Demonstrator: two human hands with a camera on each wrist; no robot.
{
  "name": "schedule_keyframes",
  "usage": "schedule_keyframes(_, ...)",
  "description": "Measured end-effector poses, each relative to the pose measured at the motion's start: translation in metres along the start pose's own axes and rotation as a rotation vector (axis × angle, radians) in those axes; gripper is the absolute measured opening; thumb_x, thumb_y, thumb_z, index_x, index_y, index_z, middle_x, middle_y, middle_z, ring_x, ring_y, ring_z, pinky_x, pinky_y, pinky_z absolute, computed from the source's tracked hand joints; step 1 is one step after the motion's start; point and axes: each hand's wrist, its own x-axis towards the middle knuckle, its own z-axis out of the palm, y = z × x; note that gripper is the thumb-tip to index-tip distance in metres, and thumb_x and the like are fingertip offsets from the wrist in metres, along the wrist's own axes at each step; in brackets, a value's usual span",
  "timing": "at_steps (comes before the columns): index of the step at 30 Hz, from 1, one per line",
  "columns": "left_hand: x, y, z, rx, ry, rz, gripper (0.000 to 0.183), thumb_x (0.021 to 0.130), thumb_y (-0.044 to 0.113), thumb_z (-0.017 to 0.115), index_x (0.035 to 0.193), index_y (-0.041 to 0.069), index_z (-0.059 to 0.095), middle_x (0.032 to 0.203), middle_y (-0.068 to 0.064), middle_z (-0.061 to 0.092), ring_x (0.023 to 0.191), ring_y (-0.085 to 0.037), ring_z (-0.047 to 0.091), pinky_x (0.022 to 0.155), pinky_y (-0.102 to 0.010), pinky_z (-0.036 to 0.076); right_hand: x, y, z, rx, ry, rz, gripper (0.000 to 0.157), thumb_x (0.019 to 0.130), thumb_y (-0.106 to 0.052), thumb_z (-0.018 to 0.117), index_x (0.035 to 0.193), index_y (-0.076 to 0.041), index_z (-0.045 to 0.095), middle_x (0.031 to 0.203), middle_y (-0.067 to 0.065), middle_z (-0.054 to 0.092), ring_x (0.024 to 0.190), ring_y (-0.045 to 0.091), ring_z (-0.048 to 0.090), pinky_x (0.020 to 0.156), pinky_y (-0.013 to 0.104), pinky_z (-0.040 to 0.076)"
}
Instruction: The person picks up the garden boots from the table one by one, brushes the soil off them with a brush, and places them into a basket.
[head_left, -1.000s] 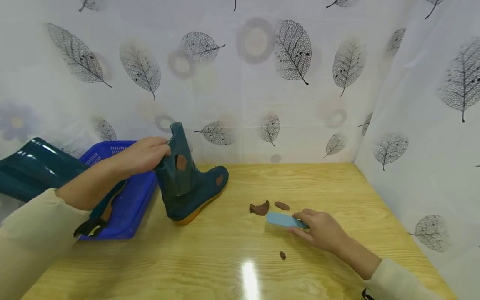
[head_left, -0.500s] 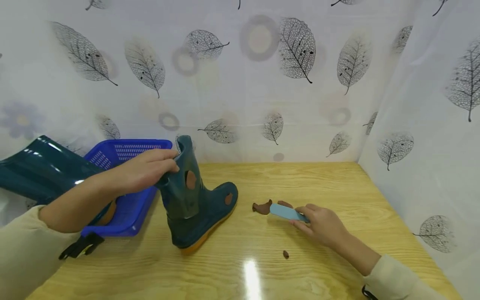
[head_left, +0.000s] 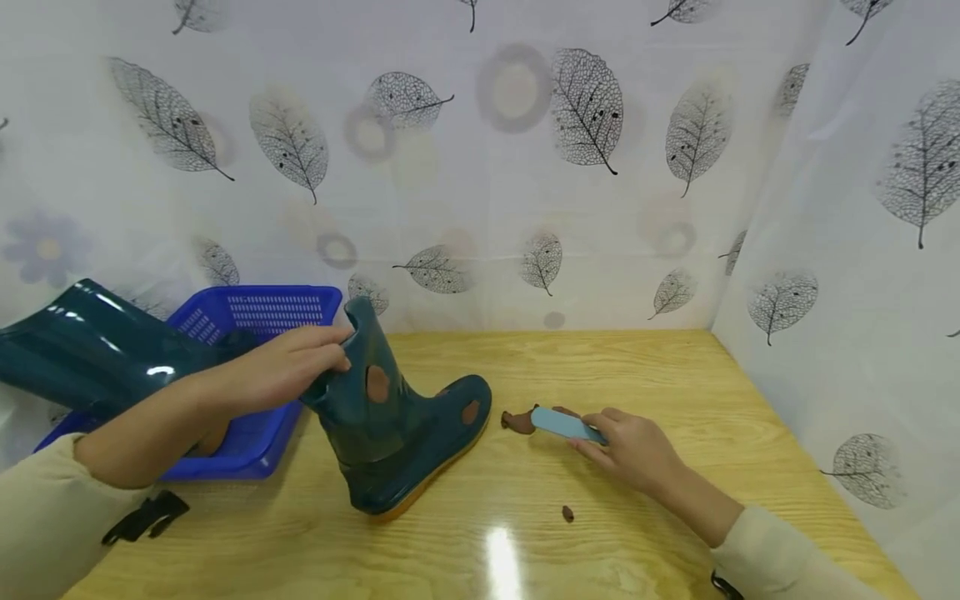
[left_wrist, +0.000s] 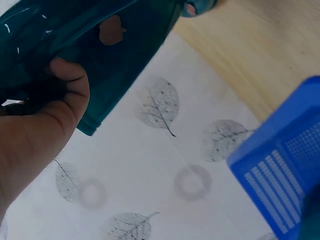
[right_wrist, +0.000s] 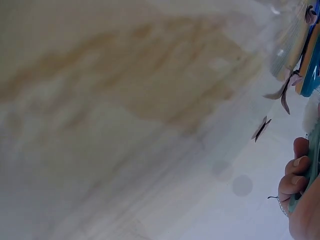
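In the head view my left hand (head_left: 281, 375) grips the top of a dark-green rubber boot (head_left: 375, 446) by its shaft. Its toe points right, and brown patches (head_left: 377, 383) stick to the shaft and toe. The left wrist view shows curled fingers (left_wrist: 70, 77) at the boot's opening. My right hand (head_left: 633, 450) holds a light-blue brush (head_left: 564, 423) by one end; pale bristles (right_wrist: 311, 112) show in the right wrist view. The brush's far end overlaps a brown, mud-like lump (head_left: 517, 422) on the table, and a smaller brown bit (head_left: 567, 514) lies nearer.
A blue plastic basket (head_left: 258, 458) stands at the left of the wooden table (head_left: 645, 367). A second dark-green boot (head_left: 97, 350) lies in it, with its shaft sticking out leftward. Leaf-print curtains (head_left: 480, 200) hang behind and at the right.
My left hand has lowered the boot and brought it slightly to the right. The brush in my right hand has shifted a little up and left, over the brown lump.
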Motion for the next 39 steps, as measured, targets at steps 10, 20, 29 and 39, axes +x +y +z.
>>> schedule_keyframes(10, 0.003, -0.019, -0.016, 0.055, 0.025, 0.047, 0.017, 0.092, 0.014, 0.044, 0.095, 0.008, 0.059, 0.083, -0.004, 0.059, 0.073, -0.016, 0.055, 0.067, -0.030, 0.046, 0.006, -0.004, 0.006, -0.019, 0.002, -0.024, 0.040, 0.073, -0.043, 0.075, 0.095, -0.010, 0.071, 0.084, 0.004, 0.070, 0.066, 0.014, 0.067, 0.054, 0.025, 0.052)
schedule_keyframes(20, 0.012, -0.008, -0.035, 0.344, -0.047, 0.038, 0.028, 0.087, 0.003, 0.051, 0.113, 0.008, 0.061, 0.107, -0.006, 0.063, 0.095, -0.021, 0.058, 0.078, -0.039, 0.046, 0.013, -0.010, 0.011, -0.005, -0.024, -0.005, 0.040, 0.078, -0.044, 0.071, 0.098, -0.010, 0.070, 0.084, 0.002, 0.069, 0.065, 0.012, 0.065, 0.054, 0.025, 0.051)
schedule_keyframes(29, 0.025, -0.001, -0.013, 0.532, 0.043, -0.046, 0.045, 0.088, 0.001, 0.035, 0.131, -0.011, 0.038, 0.123, -0.028, 0.053, 0.110, -0.040, 0.054, 0.087, -0.053, 0.045, 0.018, -0.014, 0.017, -0.002, -0.025, -0.003, 0.041, 0.077, -0.044, 0.071, 0.102, -0.012, 0.070, 0.082, -0.001, 0.068, 0.064, 0.008, 0.063, 0.054, 0.022, 0.049)
schedule_keyframes(39, 0.022, -0.038, -0.002, 0.631, 0.275, -0.024, 0.026, 0.095, 0.024, 0.035, 0.094, 0.004, 0.052, 0.079, -0.009, 0.055, 0.070, -0.022, 0.054, 0.057, -0.035, 0.043, 0.024, -0.017, 0.018, 0.003, -0.023, -0.008, 0.041, 0.078, -0.043, 0.071, 0.103, -0.011, 0.070, 0.084, 0.000, 0.068, 0.066, 0.009, 0.064, 0.054, 0.023, 0.050)
